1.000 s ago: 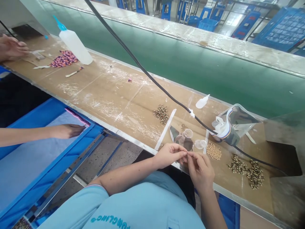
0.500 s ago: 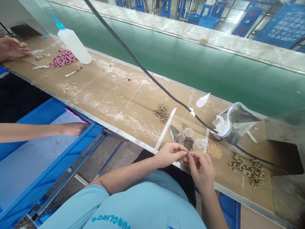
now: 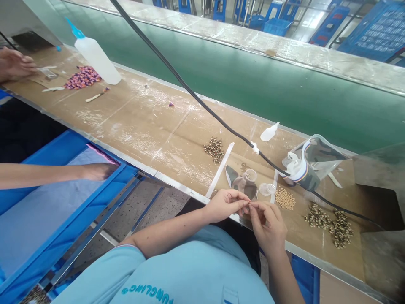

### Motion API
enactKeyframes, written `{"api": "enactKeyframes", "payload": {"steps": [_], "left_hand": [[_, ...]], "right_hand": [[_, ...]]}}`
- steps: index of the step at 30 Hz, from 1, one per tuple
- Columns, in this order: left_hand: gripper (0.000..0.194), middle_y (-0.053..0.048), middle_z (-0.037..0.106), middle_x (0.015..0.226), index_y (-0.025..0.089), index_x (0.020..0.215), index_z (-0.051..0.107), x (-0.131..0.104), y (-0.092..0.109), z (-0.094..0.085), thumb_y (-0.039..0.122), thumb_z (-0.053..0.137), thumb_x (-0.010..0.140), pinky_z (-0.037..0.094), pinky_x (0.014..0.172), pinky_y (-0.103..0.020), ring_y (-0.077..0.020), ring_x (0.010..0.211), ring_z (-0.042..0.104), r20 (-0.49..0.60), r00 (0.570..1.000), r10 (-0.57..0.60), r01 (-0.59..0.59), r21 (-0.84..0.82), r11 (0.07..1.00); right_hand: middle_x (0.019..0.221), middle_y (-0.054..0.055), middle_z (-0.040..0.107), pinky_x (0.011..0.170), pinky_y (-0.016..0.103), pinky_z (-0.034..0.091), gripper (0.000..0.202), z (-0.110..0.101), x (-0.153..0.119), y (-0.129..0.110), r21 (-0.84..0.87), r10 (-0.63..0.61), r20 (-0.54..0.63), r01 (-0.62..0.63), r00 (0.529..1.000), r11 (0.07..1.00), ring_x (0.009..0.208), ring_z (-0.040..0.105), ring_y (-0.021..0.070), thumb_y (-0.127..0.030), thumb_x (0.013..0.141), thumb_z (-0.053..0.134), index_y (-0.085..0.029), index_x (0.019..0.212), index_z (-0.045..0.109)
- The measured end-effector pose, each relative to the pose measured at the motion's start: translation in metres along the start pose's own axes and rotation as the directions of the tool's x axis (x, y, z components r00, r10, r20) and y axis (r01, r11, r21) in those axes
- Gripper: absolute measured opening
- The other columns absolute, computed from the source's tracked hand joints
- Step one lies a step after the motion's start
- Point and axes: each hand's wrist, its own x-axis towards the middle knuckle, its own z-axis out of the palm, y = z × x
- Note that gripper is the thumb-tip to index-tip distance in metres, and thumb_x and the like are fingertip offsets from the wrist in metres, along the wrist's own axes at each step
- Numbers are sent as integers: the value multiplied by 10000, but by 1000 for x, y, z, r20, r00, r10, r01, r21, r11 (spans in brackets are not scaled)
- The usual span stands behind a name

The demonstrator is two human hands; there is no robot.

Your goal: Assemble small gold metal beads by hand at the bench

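Observation:
My left hand (image 3: 226, 205) and my right hand (image 3: 268, 220) meet fingertip to fingertip over the table's near edge. Both are pinched closed on something too small to make out. Just beyond them lie a camouflage-patterned scrap (image 3: 243, 185), a round clear cup (image 3: 250, 175) and a second clear dish (image 3: 266, 189). To the right of my hands is a heap of small tan beads (image 3: 285, 199). Farther right sits a pile of dark-and-gold small pieces (image 3: 340, 228). A smaller heap of similar pieces (image 3: 214, 150) lies up and to the left.
A black cable (image 3: 190, 88) crosses above the table. A zip bag (image 3: 311, 164) and small white bottle (image 3: 270, 132) stand toward the back. At left are a large squeeze bottle (image 3: 99, 61), pink-and-purple pieces (image 3: 82, 77), a blue bin (image 3: 63, 198) and another person's hands (image 3: 17, 63).
Hardly anything differs. My hands keep the same pinch at the same spot, and the view has shifted very slightly.

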Motion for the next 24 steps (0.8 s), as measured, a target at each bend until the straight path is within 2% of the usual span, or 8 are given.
{"api": "enactKeyframes", "payload": {"steps": [11,24], "left_hand": [[403,-6,624,606,95,800,646,-1,0,2,451,741,636,459,565,-219,-83,567,566,0,1000,11,-10,54,999],[361,-2,616,598,97,804,640,-1,-2,1,404,743,643,465,570,-224,-86,562,569,-17,1000,11,-10,52,999]], "right_hand": [[825,18,634,651,221,488,97,-1,1,5,-60,-115,31,117,993,991,728,609,109,-217,890,510,-221,918,603],[800,23,632,634,242,494,67,3,-2,1,-49,-68,-46,65,997,997,719,604,124,-220,879,529,-217,886,595]]}}
